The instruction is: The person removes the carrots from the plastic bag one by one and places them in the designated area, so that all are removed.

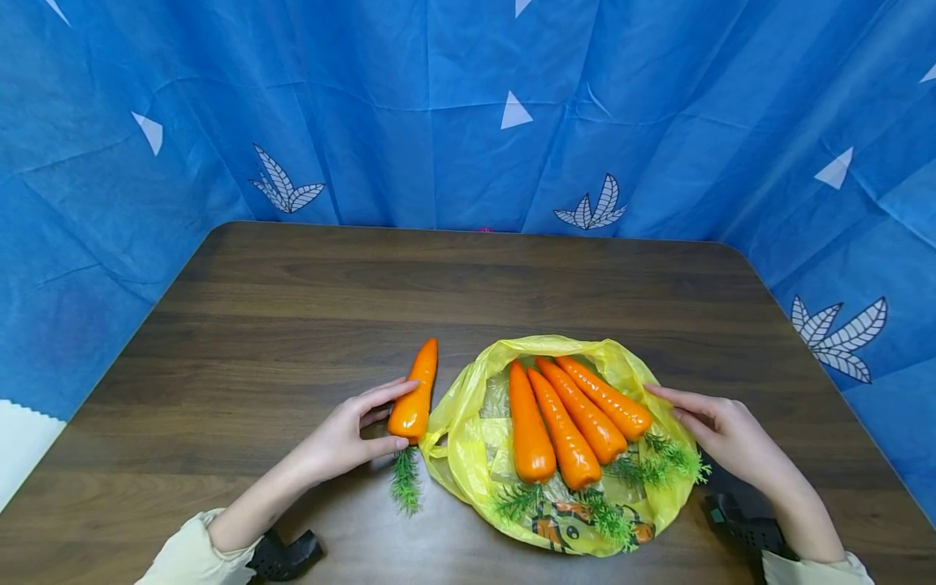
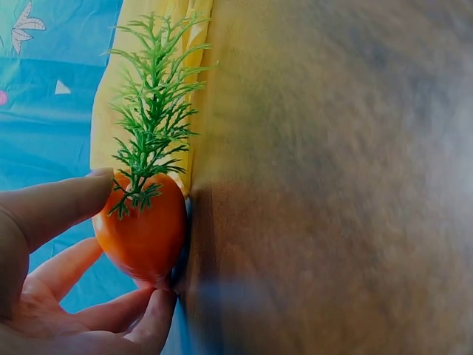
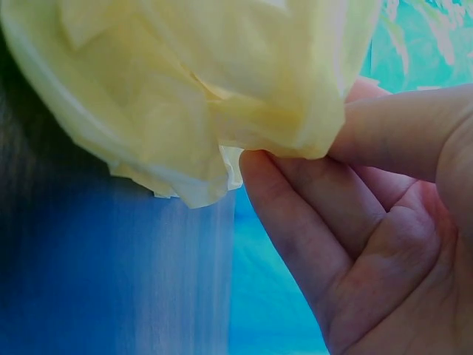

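Observation:
My left hand (image 1: pixel 340 431) grips a glossy orange carrot (image 1: pixel 412 406) with a green leafy top, thumb on one side and fingers on the other. That carrot lies on the table just left of a yellow plastic bag (image 1: pixel 468 382), its tip pointing away from me. In the left wrist view the leafy end of the carrot (image 2: pixel 144 229) faces the camera. Several more carrots (image 1: pixel 566 422) lie side by side in the wide-mouthed bag, their green tops towards me. My right hand (image 1: pixel 734 435) pinches the bag's right edge; the right wrist view shows thumb and fingers at the thin yellow plastic (image 3: pixel 281 111).
The dark wooden table (image 1: pixel 307 292) extends behind and to both sides of the bag. A blue curtain (image 1: pixel 453 106) with white triangles and leaf prints hangs behind it. Black wrist devices (image 1: pixel 285 556) sit under both wrists, close to the tabletop.

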A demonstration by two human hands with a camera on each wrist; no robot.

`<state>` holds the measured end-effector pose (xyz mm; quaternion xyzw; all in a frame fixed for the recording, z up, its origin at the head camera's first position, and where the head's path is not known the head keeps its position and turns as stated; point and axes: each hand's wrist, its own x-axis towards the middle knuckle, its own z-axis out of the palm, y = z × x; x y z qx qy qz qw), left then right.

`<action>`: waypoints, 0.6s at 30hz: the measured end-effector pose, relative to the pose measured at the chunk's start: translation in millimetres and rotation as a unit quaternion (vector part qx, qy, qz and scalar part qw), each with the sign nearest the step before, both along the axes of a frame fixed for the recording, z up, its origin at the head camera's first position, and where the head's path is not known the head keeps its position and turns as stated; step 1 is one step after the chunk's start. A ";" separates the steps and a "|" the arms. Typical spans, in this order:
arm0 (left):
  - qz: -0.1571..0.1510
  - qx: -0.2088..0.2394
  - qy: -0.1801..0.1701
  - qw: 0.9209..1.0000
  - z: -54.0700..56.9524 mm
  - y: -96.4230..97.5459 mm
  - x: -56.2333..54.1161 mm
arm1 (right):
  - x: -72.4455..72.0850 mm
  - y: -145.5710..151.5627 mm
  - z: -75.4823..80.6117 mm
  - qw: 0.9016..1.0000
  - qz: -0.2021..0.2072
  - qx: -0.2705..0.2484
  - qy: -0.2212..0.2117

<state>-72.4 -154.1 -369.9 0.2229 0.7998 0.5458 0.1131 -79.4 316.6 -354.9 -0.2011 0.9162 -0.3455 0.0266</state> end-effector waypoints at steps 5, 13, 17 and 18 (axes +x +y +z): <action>0.000 0.006 -0.014 1.000 -3.9 0.0 1.0 | 1.4 -0.6 -0.7 1.000 -0.001 -0.001 -0.004; 0.000 0.000 -0.025 1.000 -4.0 -2.2 -3.9 | 2.0 -0.7 -1.6 1.000 0.004 0.002 -0.009; 0.015 -0.018 0.008 1.000 6.8 -6.8 -9.6 | 0.3 -1.0 0.0 1.000 0.001 0.010 0.004; 0.020 -0.023 0.019 0.999 10.8 -7.7 -10.2 | 0.3 -1.1 0.2 1.000 0.001 0.011 0.002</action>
